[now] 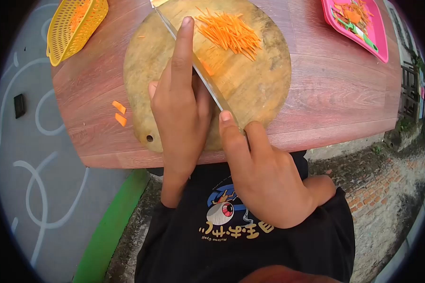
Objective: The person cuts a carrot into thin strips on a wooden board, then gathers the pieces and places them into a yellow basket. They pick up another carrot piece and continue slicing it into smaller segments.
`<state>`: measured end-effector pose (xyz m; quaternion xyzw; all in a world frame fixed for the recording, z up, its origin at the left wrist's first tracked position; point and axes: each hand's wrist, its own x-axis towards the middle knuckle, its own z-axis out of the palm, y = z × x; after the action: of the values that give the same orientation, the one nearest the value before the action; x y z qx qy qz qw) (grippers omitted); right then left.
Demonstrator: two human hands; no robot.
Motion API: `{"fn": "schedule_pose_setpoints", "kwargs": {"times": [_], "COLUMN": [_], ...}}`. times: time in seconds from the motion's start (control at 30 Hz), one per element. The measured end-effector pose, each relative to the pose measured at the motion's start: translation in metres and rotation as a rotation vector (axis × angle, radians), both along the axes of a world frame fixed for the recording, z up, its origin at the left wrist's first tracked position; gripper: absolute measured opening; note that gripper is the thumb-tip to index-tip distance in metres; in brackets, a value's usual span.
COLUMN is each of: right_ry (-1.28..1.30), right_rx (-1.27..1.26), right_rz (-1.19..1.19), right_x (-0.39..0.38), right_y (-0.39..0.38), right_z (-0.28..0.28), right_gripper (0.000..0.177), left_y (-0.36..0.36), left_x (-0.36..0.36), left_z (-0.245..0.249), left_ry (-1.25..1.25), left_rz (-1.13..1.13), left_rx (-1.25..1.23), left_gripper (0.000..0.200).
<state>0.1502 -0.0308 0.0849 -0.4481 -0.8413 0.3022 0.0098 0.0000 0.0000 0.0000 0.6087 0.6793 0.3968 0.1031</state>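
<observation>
My right hand (264,174) grips the handle of a long kitchen knife (211,86), with the thumb along its top. The blade slants across the round wooden cutting board (146,61) toward the upper left. My left hand (177,104) rests on the board beside the blade, index finger stretched along it and the other fingers curled under. Whatever lies beneath those fingers is hidden. A bit of carrot (206,67) shows just right of the blade. Beyond it lies a heap of thin carrot strips (231,34).
Two small carrot pieces (120,113) lie on the wooden table (335,94) left of the board. A yellow basket (63,42) with carrot shreds stands upper left. Upper right, a pink tray (380,33) holds peelings and a green-handled peeler (363,37).
</observation>
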Motion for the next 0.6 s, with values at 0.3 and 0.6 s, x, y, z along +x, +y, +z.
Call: {"fn": "schedule_pose_setpoints", "kwargs": {"times": [0.3,0.6], "right_ry": [-0.011,0.096], "right_rx": [0.032,-0.010], "right_rz": [-0.013,-0.042], "right_x": [-0.001,-0.013], "right_y": [0.001,0.019], "right_z": [-0.005,-0.022], "right_gripper": [0.062,0.059], "left_y": [-0.001,-0.006], "left_x": [0.004,-0.002], "left_z": [0.007,0.008], "left_ry": [0.044,-0.054], "left_rz": [0.016,-0.050], "left_rx": [-0.058,-0.046], "left_gripper": [0.073,0.086]}}
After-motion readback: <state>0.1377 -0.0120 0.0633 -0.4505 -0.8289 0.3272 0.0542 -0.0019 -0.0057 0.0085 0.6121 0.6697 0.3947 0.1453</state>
